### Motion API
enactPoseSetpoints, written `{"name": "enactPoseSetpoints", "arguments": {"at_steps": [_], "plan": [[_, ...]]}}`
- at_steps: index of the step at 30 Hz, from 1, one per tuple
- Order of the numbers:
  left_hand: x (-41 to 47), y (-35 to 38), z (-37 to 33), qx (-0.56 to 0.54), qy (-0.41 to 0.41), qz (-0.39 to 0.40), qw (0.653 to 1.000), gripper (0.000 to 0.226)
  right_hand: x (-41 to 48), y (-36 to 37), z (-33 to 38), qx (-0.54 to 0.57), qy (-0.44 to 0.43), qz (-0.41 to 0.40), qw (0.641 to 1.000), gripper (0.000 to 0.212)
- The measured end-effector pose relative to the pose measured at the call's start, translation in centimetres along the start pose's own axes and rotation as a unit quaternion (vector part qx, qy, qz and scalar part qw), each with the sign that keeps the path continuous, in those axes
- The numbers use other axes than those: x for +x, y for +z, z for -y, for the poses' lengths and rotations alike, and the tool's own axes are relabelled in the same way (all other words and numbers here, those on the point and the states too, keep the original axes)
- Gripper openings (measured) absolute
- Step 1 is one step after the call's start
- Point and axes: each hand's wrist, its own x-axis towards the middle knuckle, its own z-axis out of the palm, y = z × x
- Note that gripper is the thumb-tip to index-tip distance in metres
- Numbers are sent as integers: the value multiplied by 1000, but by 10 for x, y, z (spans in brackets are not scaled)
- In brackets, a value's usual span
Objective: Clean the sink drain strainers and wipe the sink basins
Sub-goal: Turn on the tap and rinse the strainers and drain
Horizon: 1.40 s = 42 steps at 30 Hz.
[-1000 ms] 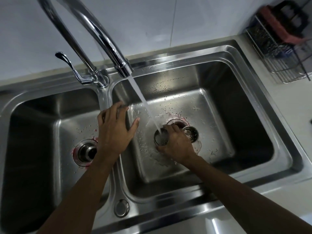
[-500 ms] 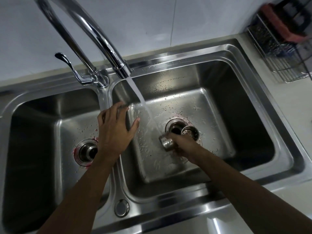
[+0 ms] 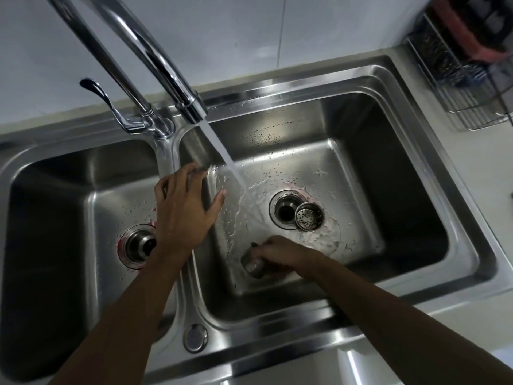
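My right hand (image 3: 280, 252) is shut on a small metal strainer cup (image 3: 253, 264), held low near the front of the right basin (image 3: 361, 168). A second perforated strainer (image 3: 308, 216) lies tilted at the right edge of the open right drain (image 3: 284, 211). My left hand (image 3: 183, 209) rests flat, fingers spread, on the divider between the basins. The left basin (image 3: 55, 218) has a drain (image 3: 137, 245) with pink residue around its rim. Water runs from the faucet spout (image 3: 191, 107) onto the right basin floor, left of the drain.
The chrome faucet lever (image 3: 105, 104) stands behind the divider. A wire rack (image 3: 466, 84) with dark and red items sits on the counter at the back right. A round cap (image 3: 195, 337) sits on the front sink ledge. Pale counter (image 3: 494, 190) lies to the right.
My right hand has carried the strainer cup out of the water stream, toward me and to the front of the right basin. The open drain now shows. My left hand stayed on the divider.
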Motion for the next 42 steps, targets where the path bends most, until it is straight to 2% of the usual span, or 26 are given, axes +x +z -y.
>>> {"name": "enactPoseSetpoints", "arguments": {"at_steps": [1, 2, 3, 4, 5, 6, 12, 15, 16, 18, 20, 22, 24, 26, 29, 34, 42], "plan": [[0, 0, 0, 0, 0, 0, 1000, 60, 1, 3, -2, -135, -50, -38, 989, 57], [0, 0, -1, -1, -1, -1, 1000, 60, 3, 7, -5, -290, -87, -86, 949, 68], [0, 0, -1, -1, 0, -3, 1000, 60, 3, 11, -9, -422, -118, -130, 890, 76], [0, 0, -1, -1, 1, -6, 1000, 60, 3, 14, -11, -506, -141, -158, 836, 83], [-1, 0, -1, -1, 2, -9, 1000, 60, 4, 17, -14, -551, -150, -169, 803, 86], [-1, 1, 0, -1, 2, -12, 1000, 59, 4, 19, -15, -570, -149, -168, 790, 88], [0, 3, 1, 0, 5, -22, 1000, 57, 4, 12, -16, -562, -140, -138, 804, 66], [0, 4, 2, -5, 1, -14, 1000, 59, -8, -10, -16, -530, -143, -108, 829, 79], [0, 4, 2, -7, 0, -13, 1000, 60, -13, -22, -14, -513, -138, -108, 840, 82], [0, 5, 3, -11, -4, -12, 1000, 60, -22, -56, -9, -472, -123, -160, 858, 72], [0, 4, 2, -14, -7, -6, 1000, 61, -28, -89, -5, -450, -99, -259, 849, 68], [0, 4, 2, -15, -8, -8, 1000, 62, -28, -109, -5, -461, -67, -312, 828, 84], [1, 3, 1, -13, -9, -9, 1000, 62, -21, -114, -7, -468, -40, -302, 830, 98], [0, 2, 0, -14, -9, -10, 1000, 62, -10, -111, -9, -462, -26, -275, 843, 103], [0, 2, 1, -9, -9, -12, 1000, 62, 4, -101, -11, -483, -29, -256, 837, 98], [1, 1, 1, -10, -9, -1, 1000, 62, 9, -94, -12, -442, -75, -290, 846, 91], [1, -2, 0, -14, -12, 8, 1000, 64, 5, -100, -21, -454, -64, -285, 842, 78]]}}
